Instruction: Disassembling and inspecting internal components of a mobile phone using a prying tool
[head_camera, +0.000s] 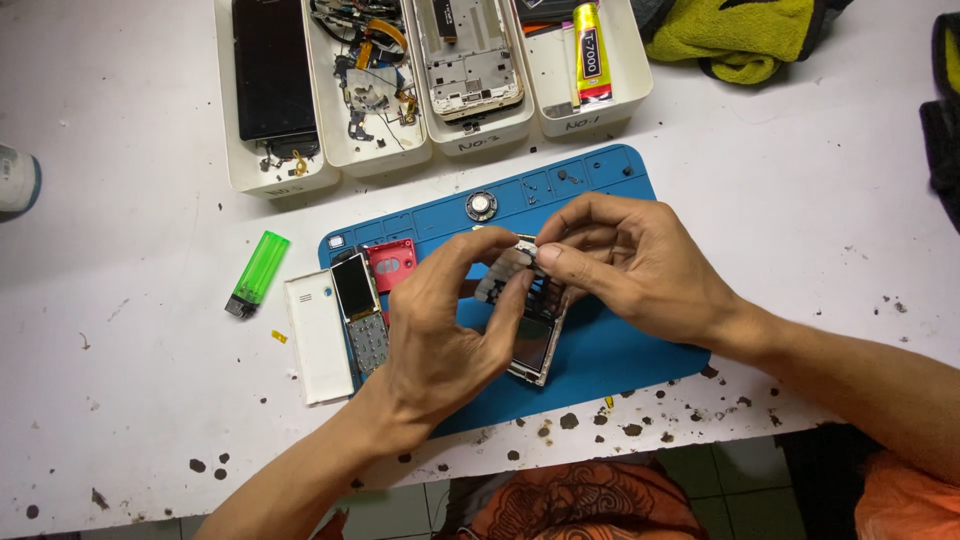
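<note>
— Resting between both hands, the opened phone body (535, 340) lies over the blue mat (620, 350)?
— Yes; left hand (440, 340) pinches its edge, right hand (630, 265) grips the top. A green lighter (258, 270) sits well left

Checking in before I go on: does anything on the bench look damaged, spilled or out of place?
The white table is pocked with dark burn-like spots along its front edge. The phone held by the left hand and right hand is stripped open, its white back cover lying half off the blue mat.
</note>
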